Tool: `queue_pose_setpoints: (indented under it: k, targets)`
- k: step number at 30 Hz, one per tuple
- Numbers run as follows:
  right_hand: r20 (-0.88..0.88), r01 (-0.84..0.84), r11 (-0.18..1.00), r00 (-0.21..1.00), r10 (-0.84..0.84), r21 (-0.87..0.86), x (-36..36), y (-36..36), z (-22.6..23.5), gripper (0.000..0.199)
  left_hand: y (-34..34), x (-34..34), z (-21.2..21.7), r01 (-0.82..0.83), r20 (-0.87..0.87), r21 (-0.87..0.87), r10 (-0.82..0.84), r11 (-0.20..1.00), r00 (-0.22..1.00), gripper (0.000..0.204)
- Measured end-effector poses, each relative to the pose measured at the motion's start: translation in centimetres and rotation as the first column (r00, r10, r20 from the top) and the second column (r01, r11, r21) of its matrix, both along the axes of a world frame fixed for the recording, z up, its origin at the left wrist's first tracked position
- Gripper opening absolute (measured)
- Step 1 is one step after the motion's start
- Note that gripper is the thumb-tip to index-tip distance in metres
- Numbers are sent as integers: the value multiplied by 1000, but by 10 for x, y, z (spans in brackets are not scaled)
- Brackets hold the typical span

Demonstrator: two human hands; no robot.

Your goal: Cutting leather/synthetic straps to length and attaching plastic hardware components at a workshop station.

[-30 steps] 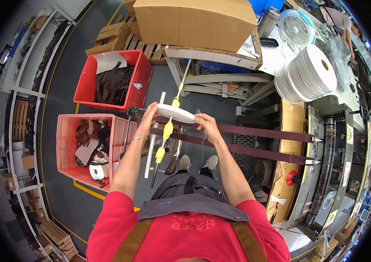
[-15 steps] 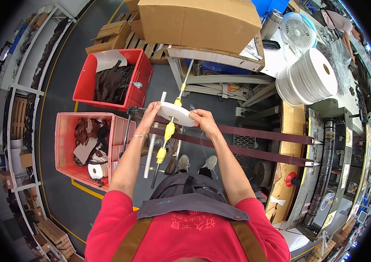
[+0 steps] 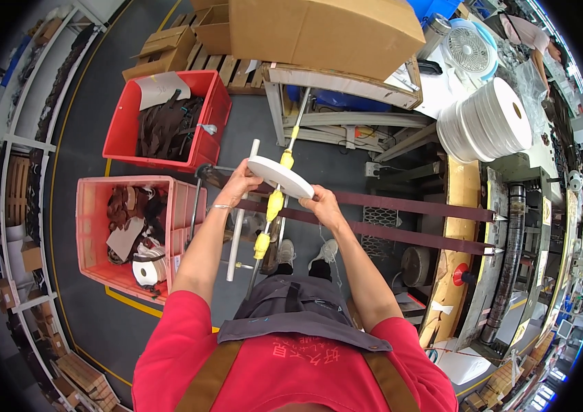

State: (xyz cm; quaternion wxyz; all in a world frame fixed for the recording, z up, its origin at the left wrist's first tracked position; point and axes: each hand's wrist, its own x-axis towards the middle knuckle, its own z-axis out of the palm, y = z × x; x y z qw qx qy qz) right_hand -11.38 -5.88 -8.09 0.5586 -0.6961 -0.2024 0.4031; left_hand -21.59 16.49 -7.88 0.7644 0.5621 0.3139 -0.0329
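Note:
A flat white disc-shaped roll [image 3: 279,175] is held level in front of me, over a long rod with yellow sleeves [image 3: 274,204]. My left hand [image 3: 238,187] grips the disc's left edge. My right hand [image 3: 321,204] grips its right edge. Below the hands, two dark brown bands [image 3: 401,218] stretch rightward to a long machine [image 3: 504,261]. A white tube [image 3: 240,213] stands next to the rod, just under my left hand.
Two red crates [image 3: 123,226] [image 3: 167,123] with brown scraps and white rolls sit on the floor at the left. A big cardboard box [image 3: 319,31] rests on a table ahead. A stack of white tape rolls [image 3: 487,120] and a fan [image 3: 470,48] lie at the right. Shelving [image 3: 16,158] lines the left.
Both hands and the white disc have stayed nearly in place; the disc has tilted slightly and shifted a little right.

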Motion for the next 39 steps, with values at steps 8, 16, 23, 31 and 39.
queue_pose_setpoints:
  k: [8,16,23,31,39]
  targets:
    - [56,37,998,998,-39,42,-16,-10,14,26,-5,-29,2,49,136,90,-61,995,989,34]
    - [38,24,998,999,-26,56,-21,-15,16,29,-10,-38,14,69,145,379,-132,923,981,22]
    - [164,-134,991,977,135,-17,-63,-33,17,29,-30,-107,18,186,-21,609,-218,771,976,25]
    - [170,-205,979,965,202,5,-99,-50,22,30,-54,-153,53,203,-42,638,-229,743,972,21]
    - [-45,-393,920,919,393,-3,-179,-89,14,25,-92,-259,48,334,-218,407,-265,850,939,28]
